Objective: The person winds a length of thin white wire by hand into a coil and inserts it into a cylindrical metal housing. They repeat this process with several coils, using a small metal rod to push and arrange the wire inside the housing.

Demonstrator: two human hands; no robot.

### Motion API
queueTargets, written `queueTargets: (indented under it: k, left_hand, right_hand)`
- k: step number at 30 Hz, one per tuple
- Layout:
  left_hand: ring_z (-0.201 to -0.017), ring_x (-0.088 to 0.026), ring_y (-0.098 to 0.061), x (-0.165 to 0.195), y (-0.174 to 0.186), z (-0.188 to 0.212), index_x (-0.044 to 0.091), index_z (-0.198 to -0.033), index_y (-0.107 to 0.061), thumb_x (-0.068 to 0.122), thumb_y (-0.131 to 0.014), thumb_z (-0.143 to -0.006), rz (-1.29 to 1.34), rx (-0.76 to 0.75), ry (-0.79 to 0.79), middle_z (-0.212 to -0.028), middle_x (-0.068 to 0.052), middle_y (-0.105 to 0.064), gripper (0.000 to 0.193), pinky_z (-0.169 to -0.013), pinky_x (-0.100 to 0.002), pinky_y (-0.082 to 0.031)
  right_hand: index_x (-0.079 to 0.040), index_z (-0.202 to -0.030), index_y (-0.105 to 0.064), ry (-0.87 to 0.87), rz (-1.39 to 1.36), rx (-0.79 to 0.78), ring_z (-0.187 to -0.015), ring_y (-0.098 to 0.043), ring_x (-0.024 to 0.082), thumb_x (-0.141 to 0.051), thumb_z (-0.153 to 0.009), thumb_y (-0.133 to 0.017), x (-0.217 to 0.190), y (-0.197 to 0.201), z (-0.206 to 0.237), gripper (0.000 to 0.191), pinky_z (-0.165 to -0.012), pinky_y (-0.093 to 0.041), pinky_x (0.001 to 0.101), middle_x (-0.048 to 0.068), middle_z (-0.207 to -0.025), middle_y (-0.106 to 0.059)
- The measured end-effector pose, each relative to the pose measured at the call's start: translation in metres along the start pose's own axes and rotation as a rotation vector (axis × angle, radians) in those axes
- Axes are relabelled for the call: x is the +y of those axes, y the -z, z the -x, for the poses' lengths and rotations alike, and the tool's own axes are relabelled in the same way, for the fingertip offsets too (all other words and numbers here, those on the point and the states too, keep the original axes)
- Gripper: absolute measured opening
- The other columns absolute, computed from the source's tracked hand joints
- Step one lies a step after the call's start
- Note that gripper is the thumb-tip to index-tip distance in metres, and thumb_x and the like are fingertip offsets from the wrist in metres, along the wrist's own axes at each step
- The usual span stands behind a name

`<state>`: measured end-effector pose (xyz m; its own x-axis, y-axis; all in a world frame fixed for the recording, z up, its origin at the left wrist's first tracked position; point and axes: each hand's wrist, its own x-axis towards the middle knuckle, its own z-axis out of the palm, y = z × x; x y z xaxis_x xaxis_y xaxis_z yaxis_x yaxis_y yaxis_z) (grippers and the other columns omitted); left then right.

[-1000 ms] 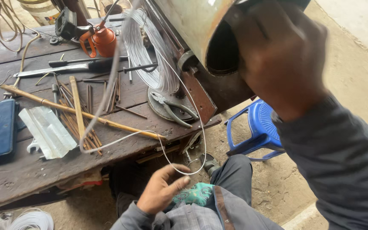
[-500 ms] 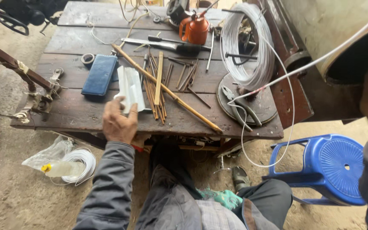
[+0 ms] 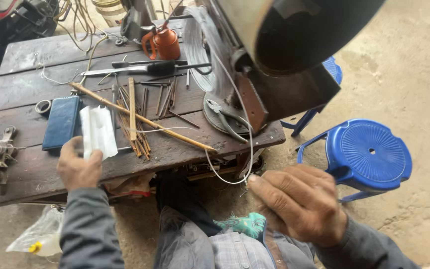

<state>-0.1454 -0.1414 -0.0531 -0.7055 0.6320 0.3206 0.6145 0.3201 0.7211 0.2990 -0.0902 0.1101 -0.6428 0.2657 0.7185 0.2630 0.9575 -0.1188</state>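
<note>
My left hand [image 3: 78, 167] rests on the front edge of a worn wooden table [image 3: 26, 99] and grips the near end of a white corrugated strip [image 3: 98, 132]. My right hand [image 3: 297, 201] is off the table's right corner, pinching the end of a thin wire [image 3: 235, 164]. That wire loops up to a wire coil [image 3: 200, 50] at the back right. A long wooden stick [image 3: 140, 117] lies diagonally across a bundle of thin rods [image 3: 133, 124].
A dark blue case [image 3: 61, 122] lies left of the strip. An orange oil can [image 3: 165, 42], a long knife [image 3: 140, 67] and pliers [image 3: 225, 119] on a round plate are on the table. A blue plastic stool [image 3: 367, 154] stands at right. A large rusty object [image 3: 294, 35] looms at top.
My right hand has come into view below the table's corner, holding the wire end. My left hand has closed on the white strip. The view has shifted right.
</note>
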Motion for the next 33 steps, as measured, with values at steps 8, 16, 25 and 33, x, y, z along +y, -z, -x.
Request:
queueTargets:
  k: [8, 16, 25, 33]
  left_hand:
    - [-0.088, -0.018, -0.072, 0.067, 0.013, 0.12, -0.001, -0.112, -0.07, -0.007, -0.066, -0.069, 0.607, -0.923, 0.095, -0.097, -0.01, -0.076, 0.044, -0.078, -0.031, -0.058]
    - [-0.11, -0.015, -0.062, 0.132, -0.021, 0.154, -0.002, -0.12, -0.061, -0.014, -0.069, -0.082, 0.981, -0.947, -0.09, -0.114, -0.007, -0.066, 0.041, -0.095, -0.028, -0.05]
    - [-0.106, -0.012, -0.065, 0.151, -0.045, 0.163, 0.001, -0.124, -0.06, -0.015, -0.071, -0.084, 1.022, -0.67, -0.016, -0.115, -0.006, -0.069, 0.044, -0.091, -0.026, -0.053]
    - [-0.088, -0.022, -0.075, 0.166, -0.066, 0.194, 0.003, -0.112, -0.062, 0.0, -0.078, -0.076, 0.59, -0.326, -0.646, -0.102, -0.01, -0.071, 0.039, -0.076, -0.032, -0.063]
  right_hand:
    - [-0.013, -0.137, -0.062, -0.021, -0.013, -0.203, -0.124, -0.059, 0.029, -0.02, -0.093, -0.069, -0.003, -0.032, 0.037, 0.046, -0.102, -0.048, 0.0461, 0.011, -0.134, -0.06]
    - [-0.011, -0.156, -0.041, -0.147, 0.096, -0.324, -0.149, -0.039, 0.033, -0.012, -0.084, -0.063, 0.006, -0.045, 0.062, 0.076, -0.126, -0.018, 0.056, 0.016, -0.157, -0.043]
    - [-0.002, -0.159, -0.035, -0.766, 0.032, 0.076, -0.145, -0.046, 0.038, -0.035, -0.075, -0.084, 0.034, -0.004, 0.124, 0.103, -0.119, -0.044, 0.0438, 0.021, -0.157, -0.041]
    - [0.001, -0.15, -0.042, -1.133, -1.518, 0.06, -0.121, -0.064, 0.026, -0.046, -0.082, -0.082, 0.01, -0.058, 0.12, 0.092, -0.103, -0.057, 0.0401, 0.016, -0.132, -0.063]
